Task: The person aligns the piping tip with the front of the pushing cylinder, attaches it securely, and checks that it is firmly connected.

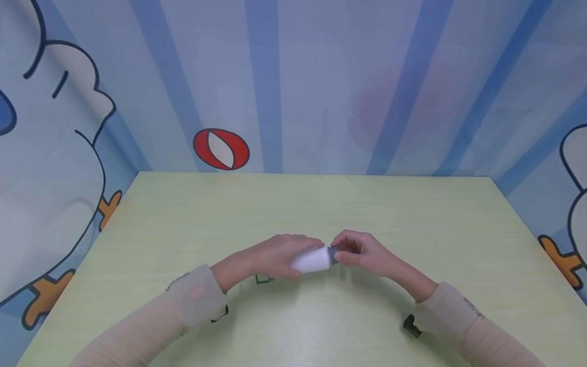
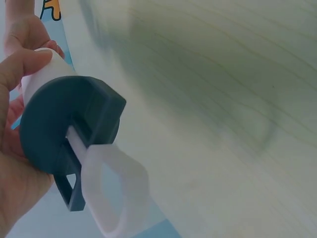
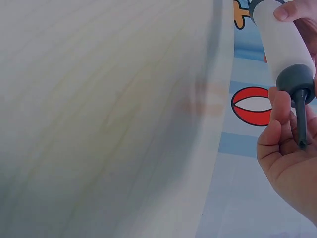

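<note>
A plastic syringe with a white barrel (image 1: 312,260) lies across my left hand (image 1: 277,255), which grips it over the table. In the left wrist view its dark flange (image 2: 47,129) faces the camera, and a pale loop handle (image 2: 136,193) sticks out on a thin rod. My right hand (image 1: 367,255) pinches the grey cap (image 3: 294,77) at the syringe's other end. From that cap a narrow dark nozzle (image 3: 300,119) extends over the right palm. The right thumb is partly hidden in the right wrist view.
Below the hands lies a pale green table (image 1: 321,214) with a wood-grain top. A blue striped wall (image 1: 312,92) with a red ball picture rises behind it, and printed side walls stand left and right. Both wrists carry strapped-on camera gear.
</note>
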`<move>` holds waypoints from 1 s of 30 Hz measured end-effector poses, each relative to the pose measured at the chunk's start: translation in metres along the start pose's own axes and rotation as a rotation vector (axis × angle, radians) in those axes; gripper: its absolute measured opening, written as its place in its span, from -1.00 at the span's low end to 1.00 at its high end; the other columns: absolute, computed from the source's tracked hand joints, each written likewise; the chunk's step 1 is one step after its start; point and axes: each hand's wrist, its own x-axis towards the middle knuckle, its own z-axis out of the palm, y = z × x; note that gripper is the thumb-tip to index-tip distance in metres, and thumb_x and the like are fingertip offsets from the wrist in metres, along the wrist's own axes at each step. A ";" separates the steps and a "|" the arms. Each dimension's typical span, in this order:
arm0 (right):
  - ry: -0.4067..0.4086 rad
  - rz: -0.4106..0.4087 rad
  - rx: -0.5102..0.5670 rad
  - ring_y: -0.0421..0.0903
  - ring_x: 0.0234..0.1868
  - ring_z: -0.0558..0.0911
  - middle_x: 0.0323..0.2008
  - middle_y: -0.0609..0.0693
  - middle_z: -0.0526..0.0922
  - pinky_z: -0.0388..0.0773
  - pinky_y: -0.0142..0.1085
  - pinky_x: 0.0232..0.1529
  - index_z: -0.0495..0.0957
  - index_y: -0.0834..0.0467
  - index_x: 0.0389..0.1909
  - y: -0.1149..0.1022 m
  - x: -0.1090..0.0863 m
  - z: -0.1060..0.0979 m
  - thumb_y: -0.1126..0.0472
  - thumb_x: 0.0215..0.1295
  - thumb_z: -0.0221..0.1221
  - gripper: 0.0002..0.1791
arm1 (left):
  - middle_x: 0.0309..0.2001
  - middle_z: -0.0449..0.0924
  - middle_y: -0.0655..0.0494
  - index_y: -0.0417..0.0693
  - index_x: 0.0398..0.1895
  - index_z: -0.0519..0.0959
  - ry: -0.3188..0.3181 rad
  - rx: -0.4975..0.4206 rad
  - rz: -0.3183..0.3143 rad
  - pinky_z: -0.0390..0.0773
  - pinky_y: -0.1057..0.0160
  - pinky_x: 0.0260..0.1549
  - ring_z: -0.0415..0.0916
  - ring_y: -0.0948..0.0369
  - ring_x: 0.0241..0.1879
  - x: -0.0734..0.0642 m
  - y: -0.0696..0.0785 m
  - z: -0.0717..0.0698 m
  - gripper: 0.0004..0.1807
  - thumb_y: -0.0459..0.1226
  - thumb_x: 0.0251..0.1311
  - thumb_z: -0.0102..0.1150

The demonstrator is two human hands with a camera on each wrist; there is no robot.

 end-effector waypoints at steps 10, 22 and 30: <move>-0.042 0.038 0.009 0.03 -0.48 0.54 -0.40 0.17 0.59 0.49 -0.26 -0.43 0.38 0.24 -0.11 -0.001 0.001 -0.003 0.21 0.15 0.13 -0.69 | 0.04 0.42 0.15 0.09 0.20 0.25 0.021 0.017 0.006 0.43 0.24 -0.19 0.37 0.24 -0.12 -0.001 0.002 -0.004 -0.31 -0.26 -0.09 0.25; 0.028 0.022 -0.060 -0.17 -0.36 0.48 -0.30 0.10 0.55 0.49 -0.36 -0.36 0.51 0.23 -0.21 -0.004 0.003 -0.004 0.22 0.01 0.25 -0.70 | 0.09 0.39 0.14 0.09 0.22 0.23 0.022 0.016 -0.006 0.43 0.23 -0.17 0.37 0.23 -0.09 -0.003 0.004 -0.005 -0.31 -0.25 -0.06 0.23; 0.005 0.069 0.021 -0.08 -0.43 0.54 -0.38 0.17 0.59 0.51 -0.25 -0.39 0.44 0.29 -0.12 -0.002 0.004 -0.003 0.20 0.16 0.12 -0.69 | 0.09 0.39 0.14 0.10 0.22 0.23 0.020 0.033 -0.002 0.43 0.22 -0.17 0.37 0.23 -0.09 -0.003 0.004 -0.004 -0.32 -0.25 -0.05 0.22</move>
